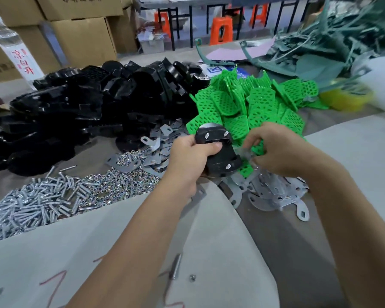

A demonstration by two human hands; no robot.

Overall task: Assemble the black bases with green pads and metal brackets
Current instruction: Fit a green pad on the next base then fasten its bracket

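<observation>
My left hand [190, 155] grips a black base [217, 150] with its underside up, three bolt ends poking out of it and a green pad [246, 171] under it. My right hand [276, 150] is beside it, its curled fingers pinching a blurred metal bracket [248, 153] at the base's right edge. A heap of black bases [87, 112] lies far left, green perforated pads [253, 103] are piled behind my hands, and flat metal brackets [273, 196] lie spread below my right hand.
Bolts [29, 210] and nuts [120, 181] are heaped at the left front, more brackets [158, 147] beside them. A loose bolt [176, 266] and nut [192, 277] lie on the grey sheet near me. Cardboard boxes [82, 38], a bottle [13, 47] and green scrap [333, 38] stand behind.
</observation>
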